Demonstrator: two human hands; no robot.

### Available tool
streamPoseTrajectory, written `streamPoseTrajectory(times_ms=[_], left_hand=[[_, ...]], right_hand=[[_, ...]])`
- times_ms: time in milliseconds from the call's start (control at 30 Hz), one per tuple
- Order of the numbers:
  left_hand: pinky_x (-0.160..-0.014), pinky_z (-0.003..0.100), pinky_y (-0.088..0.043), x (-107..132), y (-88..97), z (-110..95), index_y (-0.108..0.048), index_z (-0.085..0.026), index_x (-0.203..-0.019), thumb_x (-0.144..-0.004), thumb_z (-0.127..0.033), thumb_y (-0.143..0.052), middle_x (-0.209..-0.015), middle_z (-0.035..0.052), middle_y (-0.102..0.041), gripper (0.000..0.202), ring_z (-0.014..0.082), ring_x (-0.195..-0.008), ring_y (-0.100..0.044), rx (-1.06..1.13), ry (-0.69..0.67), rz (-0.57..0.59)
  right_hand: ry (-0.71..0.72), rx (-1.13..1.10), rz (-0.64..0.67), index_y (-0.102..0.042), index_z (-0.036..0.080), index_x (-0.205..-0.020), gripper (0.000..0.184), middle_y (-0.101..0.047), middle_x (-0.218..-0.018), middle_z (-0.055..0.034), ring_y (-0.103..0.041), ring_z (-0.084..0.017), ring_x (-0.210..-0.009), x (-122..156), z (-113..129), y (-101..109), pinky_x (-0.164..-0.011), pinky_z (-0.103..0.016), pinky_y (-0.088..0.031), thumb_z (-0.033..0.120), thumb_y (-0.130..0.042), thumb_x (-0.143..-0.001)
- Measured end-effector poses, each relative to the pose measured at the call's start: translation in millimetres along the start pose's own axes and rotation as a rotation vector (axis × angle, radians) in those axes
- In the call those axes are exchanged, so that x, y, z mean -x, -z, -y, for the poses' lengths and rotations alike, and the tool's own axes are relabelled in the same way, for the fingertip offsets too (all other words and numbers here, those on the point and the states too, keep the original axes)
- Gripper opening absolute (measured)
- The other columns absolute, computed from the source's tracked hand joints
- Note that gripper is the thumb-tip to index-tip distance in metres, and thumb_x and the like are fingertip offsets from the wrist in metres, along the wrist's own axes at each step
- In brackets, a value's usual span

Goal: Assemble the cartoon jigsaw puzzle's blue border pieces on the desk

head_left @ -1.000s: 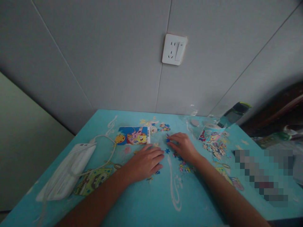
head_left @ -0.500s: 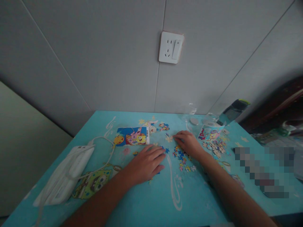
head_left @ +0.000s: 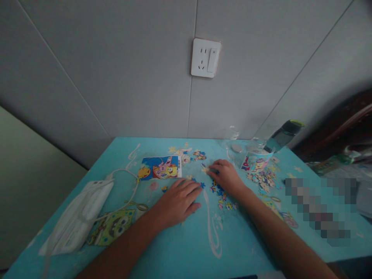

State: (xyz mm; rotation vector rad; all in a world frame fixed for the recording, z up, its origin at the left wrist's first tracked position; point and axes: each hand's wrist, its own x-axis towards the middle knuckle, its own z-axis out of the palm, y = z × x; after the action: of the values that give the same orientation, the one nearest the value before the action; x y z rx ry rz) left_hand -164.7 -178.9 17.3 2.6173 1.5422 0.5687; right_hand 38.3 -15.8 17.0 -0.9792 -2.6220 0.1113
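Observation:
My left hand lies palm down on the table, its fingers stretched out and slightly apart. A blue puzzle piece is just beyond its fingertips. My right hand is to the right and farther back, its fingers bent and drawn together at a small puzzle piece; how firmly they grip it is hard to see. Beneath and in front of this hand is a cluster of blue and yellow puzzle pieces, partly hidden by it. A cartoon picture card lies beyond my left hand.
Another group of pieces lies at the back. A printed tub stands at the right beside a pile of loose pieces. A dark bottle is behind it. On the left is a white power strip with its cable.
My right hand has shifted slightly left, its fingertips now closer to the small piece. My left hand stays in place. The whole view has shifted a little.

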Motion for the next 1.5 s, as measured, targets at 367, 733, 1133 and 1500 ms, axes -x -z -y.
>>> streamPoseTrajectory(times_ms=[367, 733, 1133, 1500], left_hand=[[-0.11, 0.048, -0.035, 9.2, 9.6, 16.6, -0.061, -0.023, -0.127, -0.104, -0.029, -0.044, -0.128, 0.0049, -0.066, 0.029, 0.0202, -0.116, -0.061, 0.073, -0.034, -0.036], [-0.102, 0.044, -0.042, 9.2, 6.7, 25.3, -0.058, -0.022, -0.131, -0.102, -0.025, -0.047, -0.123, 0.0067, -0.066, 0.032, 0.0225, -0.114, -0.058, 0.084, -0.01, -0.024], [-0.103, 0.044, -0.039, 10.0, 7.0, 25.6, -0.061, -0.023, -0.127, -0.101, -0.023, -0.048, -0.122, 0.0044, -0.066, 0.029, 0.0216, -0.112, -0.057, 0.086, -0.024, -0.005], [-0.101, 0.044, -0.04, 9.0, 7.4, 22.9, -0.063, -0.019, -0.121, -0.101, -0.023, -0.049, -0.118, 0.0062, -0.066, 0.025, 0.023, -0.111, -0.056, 0.046, -0.047, 0.006]], right_hand=[[0.049, 0.218, -0.04, -0.071, 0.017, -0.094, 0.028, -0.071, -0.099, -0.0109, -0.061, -0.027, -0.1, -2.7, 17.6, 11.7, -0.097, -0.045, -0.037, 0.026, -0.046, -0.103], [0.041, -0.132, 0.008, -0.074, 0.021, -0.097, 0.025, -0.072, -0.101, -0.0068, -0.063, -0.022, -0.097, -1.6, 23.9, 1.9, -0.091, -0.035, -0.045, 0.03, -0.051, -0.102], [0.322, -0.087, 0.201, -0.077, 0.03, -0.1, 0.023, -0.064, -0.102, -0.0062, -0.058, -0.023, -0.098, 22.0, 13.8, 38.7, -0.088, -0.04, -0.043, 0.044, -0.059, -0.096], [0.246, -0.04, 0.091, -0.07, 0.028, -0.121, 0.029, -0.06, -0.115, -0.0106, -0.054, -0.027, -0.107, 17.2, 36.8, 19.1, -0.092, -0.044, -0.043, 0.038, -0.053, -0.1]])
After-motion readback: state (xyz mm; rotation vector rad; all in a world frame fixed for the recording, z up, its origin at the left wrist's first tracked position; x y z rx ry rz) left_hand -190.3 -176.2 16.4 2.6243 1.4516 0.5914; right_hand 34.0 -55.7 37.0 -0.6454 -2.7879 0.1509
